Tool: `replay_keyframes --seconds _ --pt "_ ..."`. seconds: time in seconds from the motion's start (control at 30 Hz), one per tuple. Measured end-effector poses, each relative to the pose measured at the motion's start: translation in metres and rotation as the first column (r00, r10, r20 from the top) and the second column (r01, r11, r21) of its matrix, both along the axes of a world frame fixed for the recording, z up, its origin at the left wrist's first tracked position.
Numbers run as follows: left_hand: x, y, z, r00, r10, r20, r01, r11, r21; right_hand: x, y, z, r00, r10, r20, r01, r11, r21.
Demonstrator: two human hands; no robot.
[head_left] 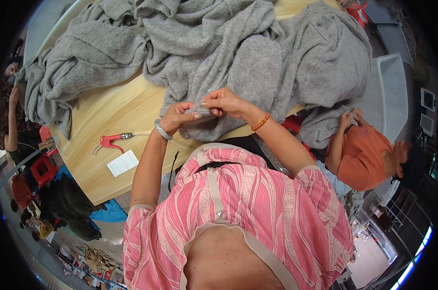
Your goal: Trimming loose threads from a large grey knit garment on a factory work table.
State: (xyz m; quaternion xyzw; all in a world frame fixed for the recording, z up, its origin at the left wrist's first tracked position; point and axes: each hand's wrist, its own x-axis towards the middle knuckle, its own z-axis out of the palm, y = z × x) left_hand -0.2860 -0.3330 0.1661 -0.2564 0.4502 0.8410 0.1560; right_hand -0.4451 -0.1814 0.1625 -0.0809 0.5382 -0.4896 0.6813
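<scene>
A grey knitted garment [253, 67] hangs over the table's near edge in front of me. My left hand [179, 117], with a pale bangle at the wrist, pinches a bit of its knit between thumb and fingers. Close beside it, my right hand [225, 103] grips the same fabric, thumb against forefinger. An orange bead bracelet circles that wrist. Whether a needle or thread is between the right fingertips is too small to tell.
More grey knitwear [98, 53] is heaped across the wooden table [91, 179]. A red air blow gun [113, 141] with a hose and a white paper card [123, 163] lie left of my forearm. At right, a person in an orange shirt [359, 157] handles grey knit.
</scene>
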Motion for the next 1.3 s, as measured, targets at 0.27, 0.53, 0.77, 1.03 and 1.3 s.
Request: replay_keyframes --seconds 0.27,0.53,0.77,1.03,1.3 --pt "-0.001 0.007 -0.008 0.995 0.103 -0.01 -0.104 0.988 -0.113 0.003 0.001 0.002 0.998 -0.061 -0.02 0.058 0.991 -0.122" --pt "-0.004 0.016 -0.001 0.999 -0.046 -0.009 0.036 0.879 -0.476 0.006 0.004 0.006 0.844 0.179 -0.505 -0.241 0.969 -0.059" --pt "-0.001 0.029 -0.009 0.989 -0.15 0.004 0.089 0.563 -0.822 0.038 0.012 -0.003 0.367 -0.165 -0.915 -0.299 0.911 -0.284" --pt "0.004 0.046 -0.011 0.978 -0.127 0.168 0.205 0.395 -0.896 0.053 0.019 -0.015 0.312 -0.055 -0.948 -0.223 0.966 -0.129" --pt "0.008 0.056 -0.007 0.95 -0.167 -0.264 -0.235 0.178 -0.956 0.047 0.018 -0.012 0.307 0.065 -0.95 -0.348 0.936 -0.049"
